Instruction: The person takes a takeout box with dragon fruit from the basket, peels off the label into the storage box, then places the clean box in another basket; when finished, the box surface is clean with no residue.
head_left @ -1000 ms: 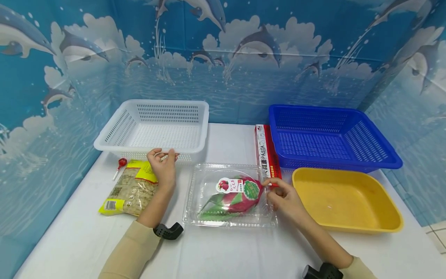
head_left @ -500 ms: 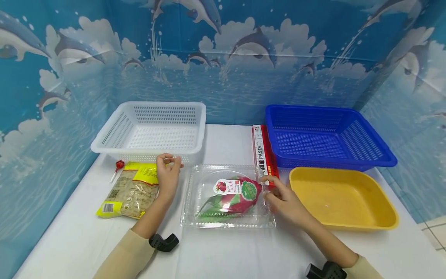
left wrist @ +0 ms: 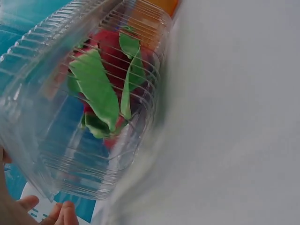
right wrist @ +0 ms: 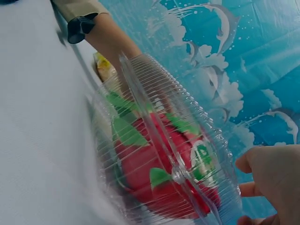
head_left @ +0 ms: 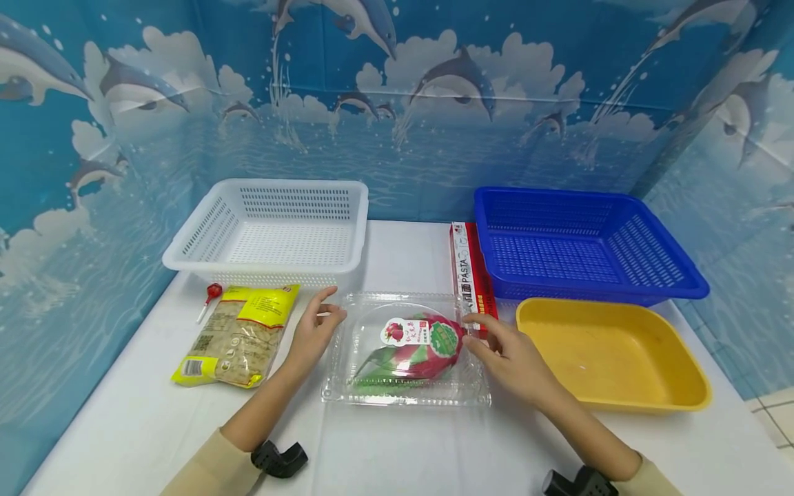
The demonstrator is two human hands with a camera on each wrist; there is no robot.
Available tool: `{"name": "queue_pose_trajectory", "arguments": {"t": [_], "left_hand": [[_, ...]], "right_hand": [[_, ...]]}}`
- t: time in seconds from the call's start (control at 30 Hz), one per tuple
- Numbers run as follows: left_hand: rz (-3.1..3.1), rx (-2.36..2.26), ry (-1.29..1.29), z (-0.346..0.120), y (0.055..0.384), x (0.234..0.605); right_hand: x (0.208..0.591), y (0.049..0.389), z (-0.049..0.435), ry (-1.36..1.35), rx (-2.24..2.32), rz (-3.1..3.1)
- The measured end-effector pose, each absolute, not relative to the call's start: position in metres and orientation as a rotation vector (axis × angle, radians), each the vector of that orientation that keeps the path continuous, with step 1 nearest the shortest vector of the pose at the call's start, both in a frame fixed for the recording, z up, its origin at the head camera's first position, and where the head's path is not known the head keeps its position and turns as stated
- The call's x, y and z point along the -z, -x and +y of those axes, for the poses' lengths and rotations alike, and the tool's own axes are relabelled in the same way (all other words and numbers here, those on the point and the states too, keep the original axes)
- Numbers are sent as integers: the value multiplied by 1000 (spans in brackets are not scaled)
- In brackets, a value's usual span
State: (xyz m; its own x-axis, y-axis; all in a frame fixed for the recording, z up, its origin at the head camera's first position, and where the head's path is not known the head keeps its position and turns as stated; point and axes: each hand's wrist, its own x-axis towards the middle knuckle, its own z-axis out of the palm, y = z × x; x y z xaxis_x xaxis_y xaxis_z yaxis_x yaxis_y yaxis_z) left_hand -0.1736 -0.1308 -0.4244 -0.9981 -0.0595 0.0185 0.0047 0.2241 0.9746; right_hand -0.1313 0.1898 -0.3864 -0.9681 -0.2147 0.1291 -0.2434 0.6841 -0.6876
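Note:
A clear plastic clamshell box (head_left: 360, 344) sits on the white table in the middle of the head view, closed over a red dragon fruit (head_left: 415, 355) with green scales. A round green sticker and a white label show on top. My left hand (head_left: 314, 331) is at the box's upper left edge, thumb and fingers apart, fingers loosely bent. Across from it, my right hand (head_left: 509, 355) has its fingertips right at the box's right rim, thumb and forefinger spread. The right wrist view shows the fruit (right wrist: 159, 164) through the ribbed side wall, with those fingers (right wrist: 272, 176) beside the rim.
Left of the box lie a yellow-ended food bag (head_left: 242, 337) and a red lollipop (head_left: 214, 292). Behind stands a white basket (head_left: 267, 265). A red pasta box (head_left: 474, 275) lies against a blue basket (head_left: 595, 293). A yellow basin (head_left: 614, 358) is at the right.
My left hand has moved right and toward me, from the food bag and white basket to the box's left edge. My right hand stays at the right rim, and the box has not moved.

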Motion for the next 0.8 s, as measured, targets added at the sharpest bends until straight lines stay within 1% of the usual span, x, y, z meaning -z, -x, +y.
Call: {"name": "queue_pose_trajectory", "arguments": {"t": [0.37,0.63,0.8], "left_hand": [[-2528,1958,125,-141,155,426],[-2487,2013,444,-149,153,433],[-2420,2048,525,-149,155,438]], "right_hand": [[370,140,180,-372,-1245,-2691],[366,155,159,-484,-1193,-2685],[364,161,145,-523,-1146,-2754]]}}
